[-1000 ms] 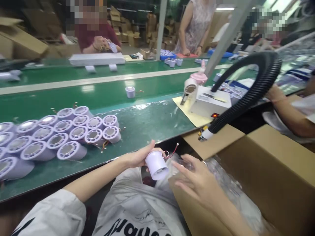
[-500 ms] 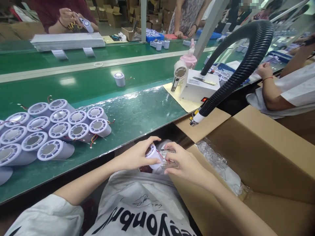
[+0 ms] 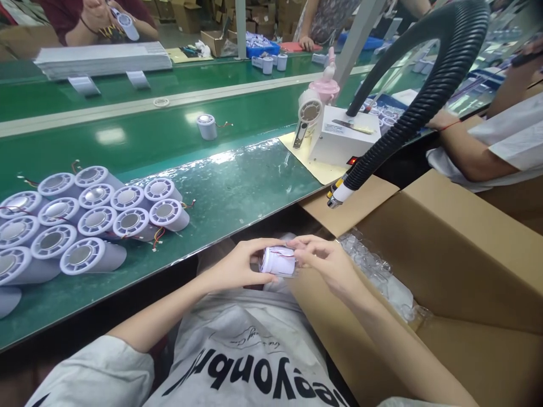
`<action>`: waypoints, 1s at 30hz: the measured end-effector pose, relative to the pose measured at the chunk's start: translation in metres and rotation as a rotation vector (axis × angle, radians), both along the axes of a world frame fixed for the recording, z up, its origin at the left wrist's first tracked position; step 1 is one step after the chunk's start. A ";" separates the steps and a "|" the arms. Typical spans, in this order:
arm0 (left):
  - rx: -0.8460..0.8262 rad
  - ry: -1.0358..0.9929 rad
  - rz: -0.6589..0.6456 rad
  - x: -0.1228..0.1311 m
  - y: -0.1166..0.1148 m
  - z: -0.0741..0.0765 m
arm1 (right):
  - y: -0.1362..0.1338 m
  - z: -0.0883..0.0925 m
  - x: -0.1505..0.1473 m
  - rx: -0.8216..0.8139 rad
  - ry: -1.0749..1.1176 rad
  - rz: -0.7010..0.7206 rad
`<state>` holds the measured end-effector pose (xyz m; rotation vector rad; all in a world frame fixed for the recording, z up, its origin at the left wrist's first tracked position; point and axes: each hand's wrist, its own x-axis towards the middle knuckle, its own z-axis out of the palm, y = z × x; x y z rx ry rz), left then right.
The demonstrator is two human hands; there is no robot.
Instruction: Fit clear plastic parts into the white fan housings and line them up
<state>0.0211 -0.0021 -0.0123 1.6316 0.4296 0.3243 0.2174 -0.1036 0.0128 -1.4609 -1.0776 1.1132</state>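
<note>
A pale lavender motor housing (image 3: 279,261), a short cylinder with thin red wires along its side, lies sideways between my hands above my lap. Clear plastic, which looks like a sleeve, surrounds its right part; how far it reaches is hard to make out. My left hand (image 3: 241,264) grips the housing's left end, thumb below and fingers above. At the right end, my right hand (image 3: 324,257) is closed with its fingertips on the plastic's edge near the wires. Several similar housings (image 3: 93,257) stand grouped on the green bench (image 3: 237,192), their round metal faces up.
An open cardboard box (image 3: 466,249) with clear plastic sleeves (image 3: 373,271) stands at my right. Above it hangs a black flexible hose (image 3: 441,85) from a white unit (image 3: 343,135). One housing (image 3: 207,127) sits farther back. Co-workers are across and at right.
The housing and clear plastic have come together, with the housing now lying level and its side showing. My right hand has shifted to the right end. The view has moved slightly.
</note>
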 end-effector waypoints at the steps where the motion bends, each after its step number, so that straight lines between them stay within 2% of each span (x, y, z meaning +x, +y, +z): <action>1: -0.077 0.000 0.023 0.000 -0.001 0.002 | -0.001 0.000 0.001 0.020 0.007 0.025; 5: -0.340 -0.034 0.114 -0.002 -0.005 0.003 | -0.010 -0.003 0.003 0.168 -0.312 0.218; 7: -0.414 -0.048 0.103 -0.003 -0.006 0.001 | -0.014 -0.005 0.003 0.230 -0.450 0.243; 9: -0.421 -0.049 0.079 -0.005 -0.005 0.000 | -0.017 -0.006 0.003 0.233 -0.466 0.238; 15: -0.220 -0.069 0.016 -0.009 -0.005 0.008 | -0.017 0.001 0.001 0.061 -0.226 0.224; 20: -0.089 -0.059 0.001 -0.012 -0.006 0.010 | -0.017 0.005 0.000 -0.007 -0.130 0.217; 26: 0.046 -0.066 -0.013 -0.014 -0.005 0.011 | -0.019 0.001 0.001 -0.067 0.019 0.221; 30: 0.070 -0.072 -0.023 -0.014 -0.005 0.013 | -0.018 -0.003 0.000 -0.098 0.105 0.216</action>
